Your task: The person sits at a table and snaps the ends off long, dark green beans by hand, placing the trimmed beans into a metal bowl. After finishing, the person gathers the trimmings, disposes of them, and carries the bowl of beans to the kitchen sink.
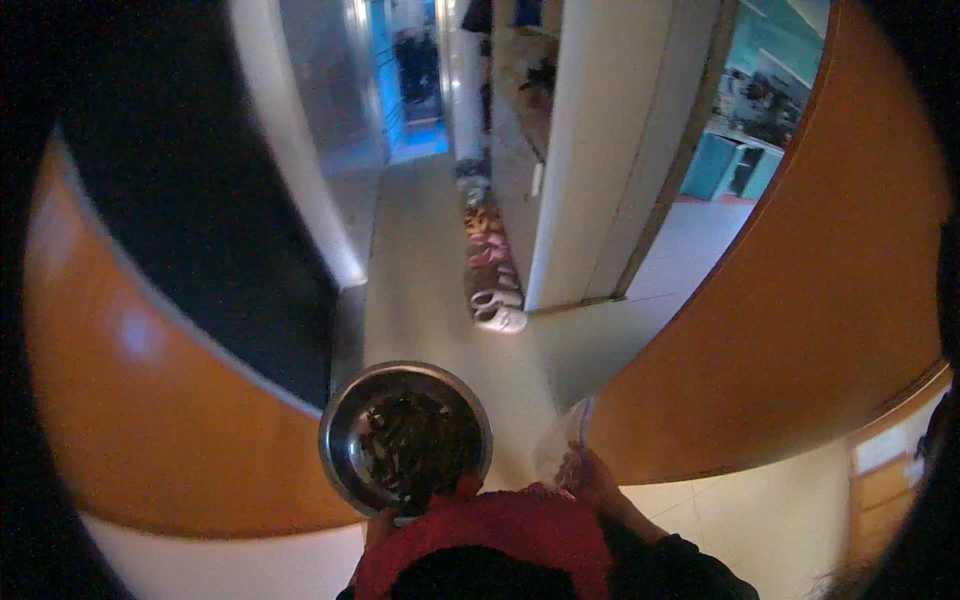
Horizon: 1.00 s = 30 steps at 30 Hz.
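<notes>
A round stainless steel bowl [328,439] is in front of me on the left, tilted so that I look into it. Dark brown-green pieces [424,442] lie in the bowl, too blurred to name. My left hand [381,523] grips its near rim, and part of that hand is hidden beside my red garment [517,517]. On the right, my right hand [589,476] is closed around what looks like a clear plastic bag [556,450]. The bag's contents cannot be made out.
Several shoes [499,319] line the right side of the passage floor [420,300]. Brown wooden panels [750,322] flank me on both sides, bent by the lens. A pale wall corner [607,150] stands ahead. Beyond it, a room has a teal cabinet [709,165].
</notes>
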Available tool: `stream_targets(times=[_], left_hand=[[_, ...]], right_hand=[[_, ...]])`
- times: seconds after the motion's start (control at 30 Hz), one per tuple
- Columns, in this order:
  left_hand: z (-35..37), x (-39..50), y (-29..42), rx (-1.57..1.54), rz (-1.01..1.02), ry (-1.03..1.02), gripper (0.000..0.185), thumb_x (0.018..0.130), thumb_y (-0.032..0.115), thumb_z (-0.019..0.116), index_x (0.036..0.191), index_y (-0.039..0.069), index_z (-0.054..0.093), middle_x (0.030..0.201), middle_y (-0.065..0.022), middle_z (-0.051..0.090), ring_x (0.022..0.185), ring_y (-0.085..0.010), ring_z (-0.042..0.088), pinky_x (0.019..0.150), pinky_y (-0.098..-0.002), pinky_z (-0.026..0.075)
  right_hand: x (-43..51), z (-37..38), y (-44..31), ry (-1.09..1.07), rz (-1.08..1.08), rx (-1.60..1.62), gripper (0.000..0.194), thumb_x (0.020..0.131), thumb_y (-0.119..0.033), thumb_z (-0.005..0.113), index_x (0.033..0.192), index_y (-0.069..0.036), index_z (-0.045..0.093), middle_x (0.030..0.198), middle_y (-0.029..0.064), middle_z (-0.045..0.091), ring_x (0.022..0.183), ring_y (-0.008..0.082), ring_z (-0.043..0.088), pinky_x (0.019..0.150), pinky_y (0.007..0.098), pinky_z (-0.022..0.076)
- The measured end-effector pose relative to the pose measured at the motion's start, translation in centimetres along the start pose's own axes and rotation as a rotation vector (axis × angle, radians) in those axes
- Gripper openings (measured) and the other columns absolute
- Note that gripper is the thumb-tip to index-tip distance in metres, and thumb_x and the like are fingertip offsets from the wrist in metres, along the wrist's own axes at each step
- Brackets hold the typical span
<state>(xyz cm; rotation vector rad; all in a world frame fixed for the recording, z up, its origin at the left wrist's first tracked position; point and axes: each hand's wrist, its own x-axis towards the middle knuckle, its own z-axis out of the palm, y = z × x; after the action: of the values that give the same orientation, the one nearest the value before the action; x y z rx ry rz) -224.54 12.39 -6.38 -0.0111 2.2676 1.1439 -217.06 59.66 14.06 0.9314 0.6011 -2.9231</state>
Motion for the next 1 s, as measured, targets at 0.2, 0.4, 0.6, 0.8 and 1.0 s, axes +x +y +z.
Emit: stream_targets(times=[0.2,0.4,0.6,0.8,1.0], left_hand=[[-5.1,13.6,8.0,-0.349,-0.245,-0.215,0.042,0.077,0.027,0.069,0.107,0.0,0.061,0.096,-0.0151,0.065,0.089,-0.0263,0.061,0.078,-0.0371,0.049],[-3.4,23.5,14.0,0.179,0.215,-0.193,0.044,0.08,0.029,0.067,0.111,-0.001,0.059,0.1,-0.0146,0.064,0.091,-0.0264,0.061,0.08,-0.0364,0.049],[-4.1,30.7,22.5,0.285,0.21,-0.206,0.044,0.081,0.031,0.065,0.111,0.001,0.058,0.099,-0.0136,0.064,0.088,-0.026,0.062,0.08,-0.0367,0.049],[-0.7,38.8,30.0,0.373,0.293,-0.32,0.044,0.082,0.034,0.063,0.112,0.002,0.058,0.097,-0.0126,0.064,0.085,-0.0256,0.062,0.079,-0.0371,0.048],[5.4,50.1,40.2,0.495,0.482,-0.511,0.044,0.083,0.036,0.061,0.112,0.003,0.058,0.095,-0.0116,0.064,0.082,-0.0253,0.062,0.078,-0.0374,0.048]], right_hand=[[5.7,3.3,-1.3,0.1,-0.028,0.142,0.04,0.089,-0.026,0.063,0.121,-0.008,0.05,0.087,0.0073,0.055,0.079,0.0245,0.054,0.071,0.0405,0.0472],[16.0,-0.6,-6.3,-0.28,-0.117,0.275,0.038,0.09,-0.027,0.061,0.122,-0.008,0.053,0.086,0.0059,0.056,0.08,0.0227,0.054,0.073,0.0381,0.0458],[24.2,2.9,-13.8,-0.193,-0.179,0.222,0.035,0.093,-0.031,0.056,0.119,-0.008,0.054,0.088,0.0043,0.057,0.078,0.02,0.054,0.069,0.0356,0.0443],[26.4,0.2,-18.5,-0.31,-0.254,0.292,0.025,0.094,-0.029,0.055,0.109,-0.009,0.055,0.086,0.0004,0.057,0.075,0.0158,0.053,0.068,0.0311,0.0442],[29.2,-6.6,-19.5,0.1,-0.595,-0.035,0.027,0.096,-0.028,0.053,0.117,-0.011,0.054,0.097,0.0028,0.057,0.087,0.0206,0.055,0.079,0.0388,0.0469]])
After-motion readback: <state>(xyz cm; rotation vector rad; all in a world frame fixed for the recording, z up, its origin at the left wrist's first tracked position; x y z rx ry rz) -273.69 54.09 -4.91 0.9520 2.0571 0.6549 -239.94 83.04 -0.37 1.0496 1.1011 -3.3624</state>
